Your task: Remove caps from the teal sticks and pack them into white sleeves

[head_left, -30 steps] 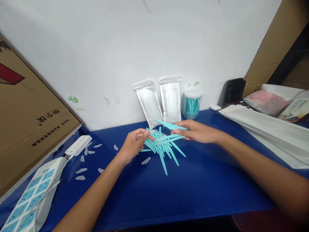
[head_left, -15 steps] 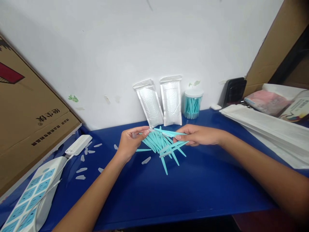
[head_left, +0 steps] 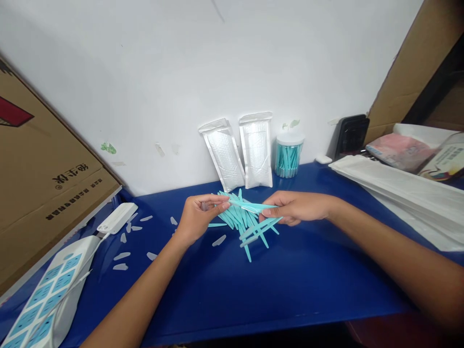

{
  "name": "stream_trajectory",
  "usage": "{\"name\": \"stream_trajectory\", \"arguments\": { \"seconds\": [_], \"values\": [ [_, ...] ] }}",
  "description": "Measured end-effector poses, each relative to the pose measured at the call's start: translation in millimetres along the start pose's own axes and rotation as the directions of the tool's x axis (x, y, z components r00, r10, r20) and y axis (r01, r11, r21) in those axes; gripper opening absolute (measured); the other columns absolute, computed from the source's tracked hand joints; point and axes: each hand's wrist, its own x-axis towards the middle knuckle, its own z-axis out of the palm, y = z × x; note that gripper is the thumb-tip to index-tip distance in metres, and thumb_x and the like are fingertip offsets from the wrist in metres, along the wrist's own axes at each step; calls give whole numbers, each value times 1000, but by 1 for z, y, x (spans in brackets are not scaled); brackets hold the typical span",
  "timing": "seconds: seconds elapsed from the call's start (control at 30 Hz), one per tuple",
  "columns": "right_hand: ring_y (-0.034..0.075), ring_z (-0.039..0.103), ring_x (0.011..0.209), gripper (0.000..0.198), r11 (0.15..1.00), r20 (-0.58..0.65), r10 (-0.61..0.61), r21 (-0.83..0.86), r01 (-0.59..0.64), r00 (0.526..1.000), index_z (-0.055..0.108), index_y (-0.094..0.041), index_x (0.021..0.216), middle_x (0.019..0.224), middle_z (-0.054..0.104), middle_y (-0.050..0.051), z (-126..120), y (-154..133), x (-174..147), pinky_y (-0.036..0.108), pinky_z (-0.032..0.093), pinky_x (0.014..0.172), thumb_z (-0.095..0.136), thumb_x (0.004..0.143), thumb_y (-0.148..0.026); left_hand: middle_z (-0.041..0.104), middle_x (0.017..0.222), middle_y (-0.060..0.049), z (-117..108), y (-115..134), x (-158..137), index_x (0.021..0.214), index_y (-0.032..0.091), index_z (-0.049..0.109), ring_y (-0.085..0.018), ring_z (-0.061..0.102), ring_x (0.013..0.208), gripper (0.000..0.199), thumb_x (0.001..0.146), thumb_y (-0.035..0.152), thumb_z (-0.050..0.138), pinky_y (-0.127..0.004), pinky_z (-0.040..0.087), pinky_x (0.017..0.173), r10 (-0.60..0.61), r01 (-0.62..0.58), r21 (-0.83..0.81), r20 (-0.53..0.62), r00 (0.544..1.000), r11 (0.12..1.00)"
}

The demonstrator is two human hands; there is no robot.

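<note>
Since a moment ago, both hands have been lowered slightly toward the pile of teal sticks (head_left: 241,220) on the blue table (head_left: 290,280). One teal stick (head_left: 250,207) is pinched at its ends between the left hand (head_left: 197,220) and right hand (head_left: 290,207), each closed on it, with further sticks gripped beneath the right hand.

Smooth turquoise plastic picks (head_left: 250,227) lie on a glossy blue tabletop (head_left: 290,285).
</note>
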Motion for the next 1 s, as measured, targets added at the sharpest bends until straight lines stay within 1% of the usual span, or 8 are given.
{"name": "stream_trajectory", "arguments": {
  "seconds": [0.2,0.3,0.4,0.47,0.53,0.63,0.87,1.0],
  "values": [
    [6,21,51,36,1000,34,-20,-10,21,999,65,-15,102,64,28,-10,9,-3,2,22,17,45,61,101,-51,82,100,-10,4,2,-3,100,18,85,-23,74,91,29,78,36,88,-33,58,82,-20,20,-9,61,998,1000],
    [6,20,50,36,999,39,-46,12,46,998,64,-16,99,63,28,-10,9,-4,2,22,16,45,60,102,-51,80,97,-10,6,5,-4,101,17,84,-16,68,73,31,80,39,86,-28,53,64,-52,53,-25,36,998,998],
    [6,18,50,36,997,-19,-57,48,57,998,58,-17,91,63,27,-11,5,-2,3,22,15,45,61,101,-52,72,84,-6,6,7,-3,107,15,80,-5,39,47,34,87,43,77,-22,30,43,-174,176,-147,22,984,973],
    [6,18,51,36,998,-97,-50,40,54,994,58,-17,93,64,26,-11,0,1,4,22,16,46,62,100,-52,64,79,-3,3,7,-2,112,14,76,-4,29,47,35,90,40,69,-21,21,41,-280,296,-315,97,955,902],
    [6,17,51,37,998,-160,-52,21,57,986,59,-17,97,64,26,-11,-3,3,4,22,16,46,63,100,-54,60,82,-4,0,8,-1,116,12,73,-6,32,52,35,89,32,64,-22,24,42,-337,393,-437,204,919,809],
    [7,16,52,39,998,-176,-55,21,60,983,59,-17,98,64,26,-11,-5,4,4,22,15,46,62,99,-56,61,86,-5,-3,9,-2,123,11,69,-7,35,56,37,89,25,65,-22,29,47,-348,439,-414,279,895,798],
    [7,18,53,41,998,-171,-53,29,58,984,60,-17,98,65,27,-10,-4,4,4,23,15,47,65,96,-58,69,83,-5,0,9,-4,118,15,66,-6,27,49,43,95,52,66,-24,25,49,-206,236,-90,262,943,967],
    [7,18,54,44,999,-178,-51,-16,48,983,58,-18,92,66,27,-10,-1,-1,3,23,15,48,65,95,-61,74,81,-8,1,9,-2,82,15,73,-12,52,61,41,94,53,65,-26,41,59,-91,52,176,216,972,983]
  ]
}}
